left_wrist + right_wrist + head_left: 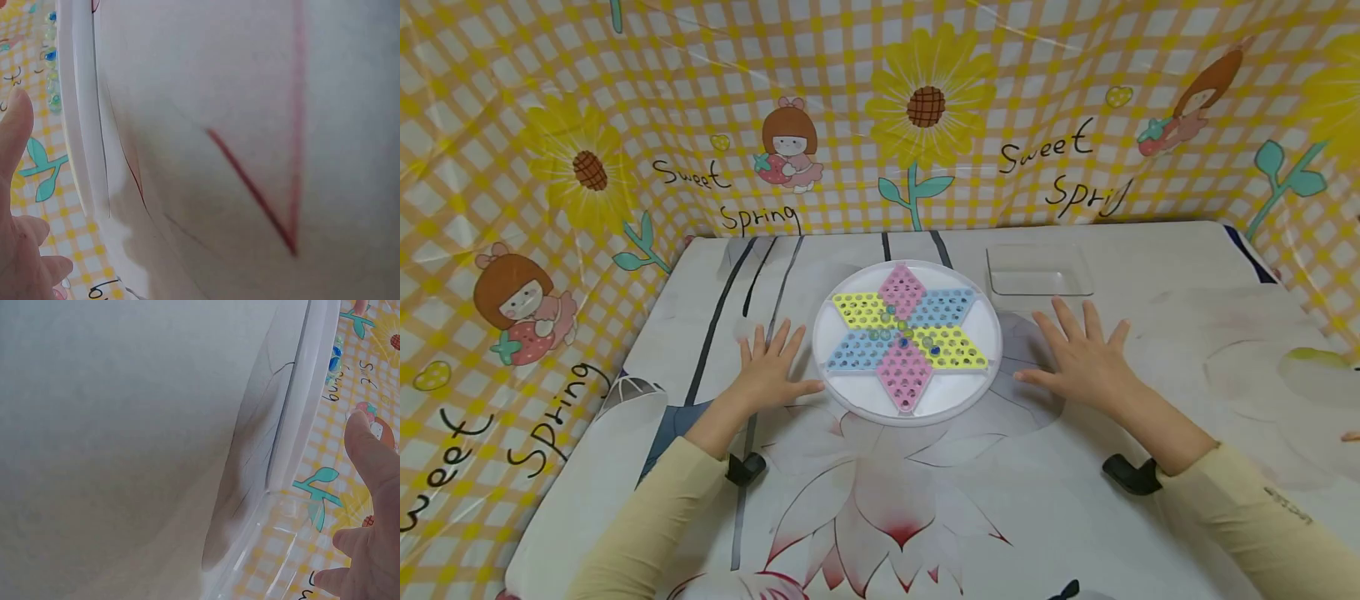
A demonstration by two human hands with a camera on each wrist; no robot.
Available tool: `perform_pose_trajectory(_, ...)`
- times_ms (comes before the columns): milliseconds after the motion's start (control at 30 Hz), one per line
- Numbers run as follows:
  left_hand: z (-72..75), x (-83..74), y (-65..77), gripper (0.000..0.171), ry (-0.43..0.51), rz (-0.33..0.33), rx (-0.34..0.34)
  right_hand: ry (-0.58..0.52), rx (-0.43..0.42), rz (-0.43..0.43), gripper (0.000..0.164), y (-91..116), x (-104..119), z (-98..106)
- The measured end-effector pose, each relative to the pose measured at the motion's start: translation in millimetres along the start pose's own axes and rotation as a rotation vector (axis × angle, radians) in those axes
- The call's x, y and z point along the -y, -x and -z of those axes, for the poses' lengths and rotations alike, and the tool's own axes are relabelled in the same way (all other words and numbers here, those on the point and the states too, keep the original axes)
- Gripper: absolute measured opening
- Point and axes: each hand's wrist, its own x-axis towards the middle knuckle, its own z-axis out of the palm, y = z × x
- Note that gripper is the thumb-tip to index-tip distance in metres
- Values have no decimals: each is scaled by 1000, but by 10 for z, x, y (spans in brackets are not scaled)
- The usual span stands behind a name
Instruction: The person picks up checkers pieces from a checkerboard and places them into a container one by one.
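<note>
A round white Chinese checkers board [865, 398] with a pink, yellow and blue star of holes lies on the table. Several glass marbles [904, 342] sit in its middle and on the yellow arms. To the left of the board, my left hand [767, 367] is spread with straight fingers, its thumb close to the rim. On the other side my right hand [1090, 362] is spread too, farther from the rim. Both hands hold nothing. In the right wrist view the board's edge [306, 394] stands beyond the thumb.
A clear plastic tray [1037, 283] stands behind the right hand. The table is covered by a white cloth [887, 492] with a lotus print. A checked curtain [842, 50] rises along the back and left. At the left edge is a white object with a ribbed opening [632, 400].
</note>
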Motion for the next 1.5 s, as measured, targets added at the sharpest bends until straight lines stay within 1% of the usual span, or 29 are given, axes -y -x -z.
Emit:
perform_pose_trajectory(67, 9, -4, -2, 103, 13, 3, 12, -1, -2, 1, 94, -6, 6, 8)
perform_pose_trajectory(167, 12, -11, -18, 100, 6, 12, 19, -1, -6, 3, 93, -13, 12, 20)
perform_pose_trajectory(200, 63, -59, 6, 98, 3, 29, 38, 0, -8, 4, 93, -12, 13, 22)
perform_pose_trajectory(300, 46, -56, -10, 95, -30, 42, 43, 4, 0, 6, 93, -7, 15, 7)
perform_pose_trajectory(400, 20, -47, -27, 95, -37, 54, 48, 7, -8, 18, 92, -1, 18, -18)
perform_pose_trajectory(467, 15, -49, -36, 95, -15, 55, 48, 8, -27, 33, 90, -6, 26, -25)
perform_pose_trajectory(567, 25, -57, -53, 96, 59, 50, 42, -11, -54, 63, 87, -35, 56, -11)
perform_pose_trajectory(700, 47, -62, -88, 95, 169, 32, 51, -85, -35, 79, 83, -98, 131, 30)
perform_pose_trajectory(767, 53, -66, -108, 95, 197, 26, 63, -147, -14, 72, 82, -139, 179, 46)
perform_pose_trajectory(867, 55, -73, -142, 94, 211, 17, 81, -243, 4, 65, 78, -205, 257, 64)
perform_pose_trajectory(967, 62, -83, -172, 94, 205, 21, 100, -315, 12, 69, 74, -267, 338, 83)
perform_pose_trajectory(1167, 63, -104, -220, 94, 172, 26, 130, -401, 13, 109, 63, -358, 459, 95)
perform_pose_trajectory(1267, 72, -112, -235, 93, 164, 23, 137, -453, 33, 109, 59, -406, 489, 79)
perform_pose_trajectory(1400, 98, -118, -248, 92, 143, 16, 142, -480, 84, 81, 58, -471, 530, 71)
perform_pose_trajectory(1500, 116, -121, -255, 92, 129, 10, 141, -484, 101, 81, 57, -520, 559, 56)
